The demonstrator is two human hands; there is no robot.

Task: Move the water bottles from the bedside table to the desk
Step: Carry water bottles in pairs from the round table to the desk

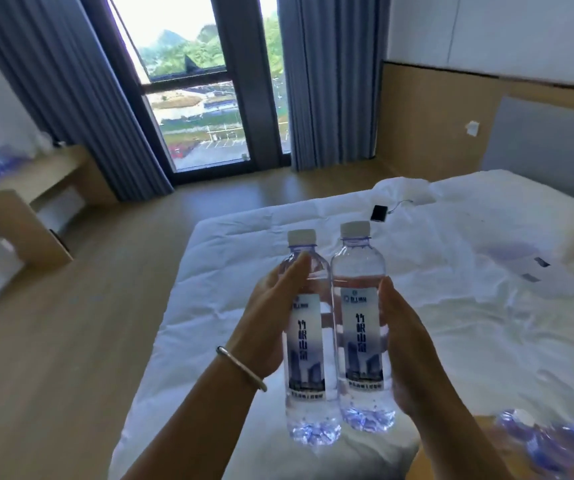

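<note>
Two clear plastic white-capped water bottles (334, 327) being carried upright above the white bed (452, 306), squeezed between left hand (271, 320) and right hand (407, 344), fingers curled around; more awaiting bottom-right, some already standing on the wooden desk (36, 178) far left.

Daylight is entering through the tall dark-framed glass window (195, 81), far beyond the left hand (271, 317); the sky there is blowing out to white. Room is reading bright, with a cool bluish cast. The rumpled white bed duvet (452, 306) beneath both hands is glaring slightly and showing only soft crease shadows. Wide-angle distortion is bending the grey pleated curtains (53, 81) and walls at the edges. The blurred bluish bottle cluster (548, 441), near the right hand (407, 344), is smearing out of focus. The two clear labelled plastic bottles (361, 323) between the hands are rendering sharpest.
</note>
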